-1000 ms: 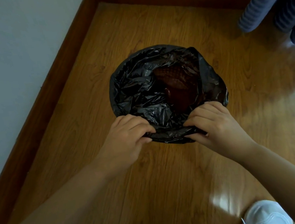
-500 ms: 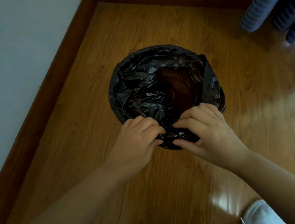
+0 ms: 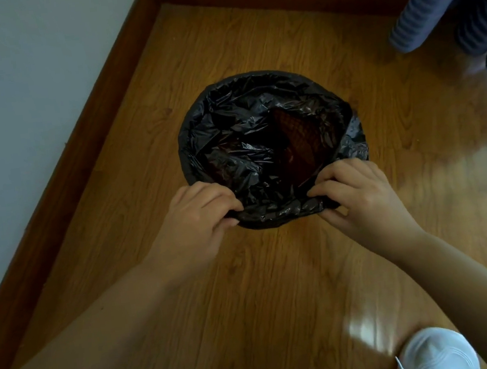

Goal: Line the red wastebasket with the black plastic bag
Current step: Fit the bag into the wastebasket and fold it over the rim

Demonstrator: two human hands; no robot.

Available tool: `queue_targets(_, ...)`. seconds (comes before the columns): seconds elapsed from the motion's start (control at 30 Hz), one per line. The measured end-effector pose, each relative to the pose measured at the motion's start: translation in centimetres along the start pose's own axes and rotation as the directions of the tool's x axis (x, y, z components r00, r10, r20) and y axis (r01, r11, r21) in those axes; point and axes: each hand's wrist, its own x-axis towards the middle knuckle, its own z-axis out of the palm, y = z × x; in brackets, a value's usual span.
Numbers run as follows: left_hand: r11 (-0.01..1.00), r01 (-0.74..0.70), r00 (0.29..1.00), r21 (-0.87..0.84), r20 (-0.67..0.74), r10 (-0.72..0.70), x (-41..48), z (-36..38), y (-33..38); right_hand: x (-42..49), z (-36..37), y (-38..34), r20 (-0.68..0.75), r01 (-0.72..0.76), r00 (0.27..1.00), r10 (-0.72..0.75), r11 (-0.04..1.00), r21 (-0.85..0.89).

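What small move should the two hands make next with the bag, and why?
Probably fold the near edge of the black bag down over the near rim of the red wastebasket. The left hand and right hand both pinch that edge, and the far rim looks already covered.

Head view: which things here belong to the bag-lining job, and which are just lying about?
In the job: black plastic bag, red wastebasket, left hand and right hand, both pinching the bag's near edge.
Just about: wooden floor, skirting board, striped fabric, white shoes.
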Motion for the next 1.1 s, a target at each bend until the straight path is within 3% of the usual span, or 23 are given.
queue_targets(0.3,0.997,-0.059,0.998,-0.058,-0.02,0.058,1.1,1.5,3.3,0.1,1.2,-1.6,-0.049,-0.006,0.999,0.006,1.0,0.008)
queue_targets(0.53,0.988,0.042,0.997,-0.15,-0.054,-0.05,1.0,2.2,2.9,-1.3,1.4,-1.4,-0.129,0.081,0.989,-0.077,0.996,0.023)
queue_targets(0.7,0.982,0.074,0.994,-0.172,-0.065,-0.086,0.9,2.2,2.5,-1.4,1.7,-1.3,-0.105,0.001,0.994,0.015,0.989,0.146)
queue_targets(0.8,0.985,0.075,0.993,-0.153,-0.076,-0.087,0.9,2.2,2.6,-1.1,1.9,-1.7,-0.129,-0.056,0.988,0.09,0.967,0.247)
queue_targets(0.93,0.985,0.145,0.981,-0.093,-0.114,-0.155,1.1,2.4,3.3,-1.3,2.2,-2.6,-0.09,-0.046,0.993,0.083,0.935,0.35)
queue_targets(1.1,0.993,0.109,0.989,-0.042,-0.094,-0.112,1.0,2.6,3.0,-1.2,1.1,-2.3,-0.179,0.039,0.984,0.006,0.968,0.247)
